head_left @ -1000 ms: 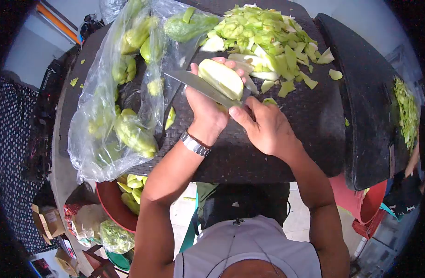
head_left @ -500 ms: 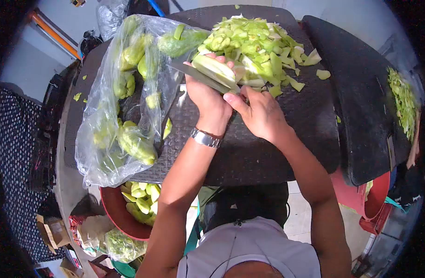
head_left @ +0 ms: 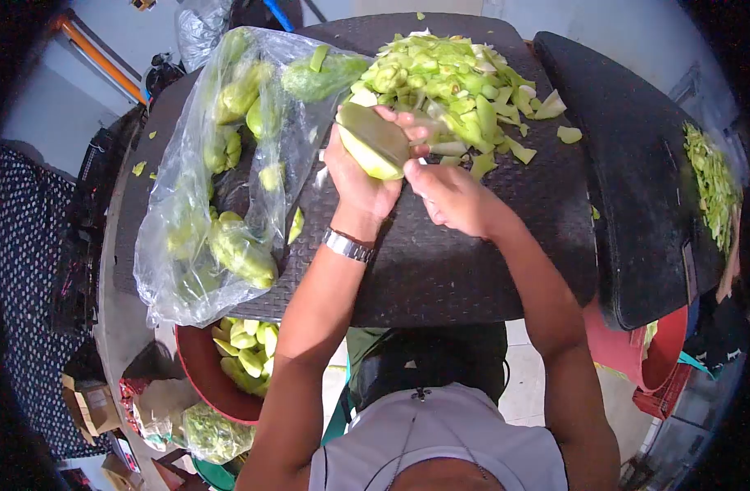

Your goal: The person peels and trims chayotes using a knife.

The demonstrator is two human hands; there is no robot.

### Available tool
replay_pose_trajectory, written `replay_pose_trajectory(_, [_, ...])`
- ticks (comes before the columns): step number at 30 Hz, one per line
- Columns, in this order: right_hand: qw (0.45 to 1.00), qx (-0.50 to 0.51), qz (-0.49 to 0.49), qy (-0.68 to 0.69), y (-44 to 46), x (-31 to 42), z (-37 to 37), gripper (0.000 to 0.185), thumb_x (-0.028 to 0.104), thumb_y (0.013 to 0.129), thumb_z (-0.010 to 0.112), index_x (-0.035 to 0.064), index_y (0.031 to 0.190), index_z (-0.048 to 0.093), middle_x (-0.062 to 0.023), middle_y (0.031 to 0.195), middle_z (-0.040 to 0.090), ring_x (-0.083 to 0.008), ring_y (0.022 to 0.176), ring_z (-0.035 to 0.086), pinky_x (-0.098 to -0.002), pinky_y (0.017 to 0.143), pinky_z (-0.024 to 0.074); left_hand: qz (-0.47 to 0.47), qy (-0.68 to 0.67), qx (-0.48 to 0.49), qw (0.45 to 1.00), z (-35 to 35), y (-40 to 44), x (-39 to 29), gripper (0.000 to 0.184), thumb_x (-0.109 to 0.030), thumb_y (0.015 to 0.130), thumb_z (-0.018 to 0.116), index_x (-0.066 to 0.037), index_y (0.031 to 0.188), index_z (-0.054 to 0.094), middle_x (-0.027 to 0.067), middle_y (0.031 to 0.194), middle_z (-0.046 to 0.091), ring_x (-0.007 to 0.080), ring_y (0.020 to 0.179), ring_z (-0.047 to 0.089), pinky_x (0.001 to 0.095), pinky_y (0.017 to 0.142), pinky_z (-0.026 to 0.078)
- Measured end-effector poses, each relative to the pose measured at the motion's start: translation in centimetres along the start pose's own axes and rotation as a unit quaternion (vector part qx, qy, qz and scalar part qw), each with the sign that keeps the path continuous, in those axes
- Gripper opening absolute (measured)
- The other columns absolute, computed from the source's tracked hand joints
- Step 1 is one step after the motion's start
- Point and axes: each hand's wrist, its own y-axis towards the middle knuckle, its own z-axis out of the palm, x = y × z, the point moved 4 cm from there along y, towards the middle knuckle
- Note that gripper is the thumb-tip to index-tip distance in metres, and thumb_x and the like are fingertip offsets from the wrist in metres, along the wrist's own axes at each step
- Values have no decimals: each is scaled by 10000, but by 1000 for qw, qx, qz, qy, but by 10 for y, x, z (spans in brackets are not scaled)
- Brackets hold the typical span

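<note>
A pale green peeled fruit [head_left: 367, 155] rests in my left hand [head_left: 360, 182], its fingers curled behind and around it. My left wrist wears a metal watch. At the fruit's lower right end, my right hand [head_left: 455, 196] is closed round the knife, whose handle is hidden and whose blade is too blurred to make out clearly. Just beyond both hands lies a heap of green peelings [head_left: 448, 82]. To the left, a clear plastic bag [head_left: 166, 245] holds several unpeeled green fruits [head_left: 242, 250].
The dark woven table [head_left: 473, 286] has loose peel scraps on it. A black board or tabletop [head_left: 637, 188] stands at the right, with shredded green pieces [head_left: 710, 184] beyond. Below the table's left edge is a red tub [head_left: 196, 380] of pale green pieces; another red container [head_left: 665, 360] is at the lower right.
The fruit has turned in my left hand, showing a broad shaded face. The blade, earlier clear across the fruit, no longer shows distinctly. The view has shifted, revealing more of the red tub.
</note>
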Motion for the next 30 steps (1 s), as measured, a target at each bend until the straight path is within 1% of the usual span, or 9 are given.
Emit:
replay_pose_trajectory(3, [974, -103, -95, -178, -3, 5, 5, 666, 597, 1015, 542, -36, 835, 645, -177, 655, 607, -303, 619, 611, -428, 630, 491, 38, 28, -18, 999, -4, 0, 0, 455, -424, 974, 368, -26, 1011, 584, 180, 1012, 629, 383, 904, 632, 511, 836, 535])
replay_pose_trajectory(6, [962, -128, -121, -209, -7, 6, 9, 549, 483, 1086, 460, -21, 970, 642, -156, 748, 635, -292, 719, 599, -420, 736, 490, 57, 38, -33, 997, -3, -2, 1, 464, -441, 975, 370, -27, 994, 579, 176, 981, 626, 385, 899, 627, 518, 846, 536])
replay_pose_trajectory(9, [965, -116, -94, -215, -9, 6, 9, 528, 462, 1081, 473, -25, 997, 659, -223, 851, 674, -375, 813, 631, -450, 814, 495, 72, 28, -31, 997, 0, -3, 2, 484, -452, 976, 373, -18, 1001, 585, 176, 966, 625, 385, 900, 628, 525, 858, 539])
replay_pose_trajectory(12, [942, -167, -148, -251, -10, 7, 12, 516, 459, 1070, 493, -18, 956, 650, -228, 797, 667, -423, 794, 653, -467, 767, 505, 85, 14, -45, 995, 1, -4, 0, 502, -462, 972, 383, -8, 1025, 591, 181, 956, 623, 382, 904, 628, 529, 865, 542])
replay_pose_trajectory(15, [937, -198, -114, -266, -14, 15, 18, 675, 627, 993, 539, -19, 842, 662, -279, 766, 668, -482, 823, 684, -539, 769, 537, 101, 59, -117, 986, 6, -9, -3, 508, -458, 971, 389, 0, 1041, 597, 180, 958, 622, 379, 915, 630, 526, 870, 545])
replay_pose_trajectory(21, [924, -221, -141, -278, -16, 15, 21, 654, 616, 990, 554, -21, 885, 659, -277, 761, 680, -492, 783, 693, -553, 728, 554, 89, 5, -79, 993, 3, -8, -3, 508, -465, 969, 401, 2, 1020, 596, 161, 919, 612, 359, 863, 616, 497, 802, 529])
replay_pose_trajectory(24, [922, -225, -135, -286, -18, 16, 22, 651, 613, 993, 549, -22, 895, 658, -278, 768, 684, -491, 793, 694, -552, 736, 556, 98, 6, -98, 990, 9, -9, -2, 646, -606, 1021, 348, -6, 960, 580, 157, 845, 594, 322, 734, 574, 471, 731, 501])
replay_pose_trajectory(27, [920, -222, -124, -299, -16, 13, 22, 642, 601, 1003, 538, -22, 896, 649, -282, 765, 682, -490, 792, 694, -551, 745, 557, 91, 5, -100, 991, 8, -9, -3, 707, -678, 1001, 349, -13, 947, 583, 135, 842, 594, 310, 737, 568, 462, 706, 483])
replay_pose_trajectory(30, [915, -230, -169, -284, -13, 9, 21, 600, 525, 1068, 467, -17, 856, 613, -219, 655, 606, -438, 668, 651, -505, 661, 506, 97, -13, -72, 993, 16, -11, -3, 788, -762, 967, 338, -15, 996, 585, 110, 830, 593, 289, 743, 582, 459, 727, 513])
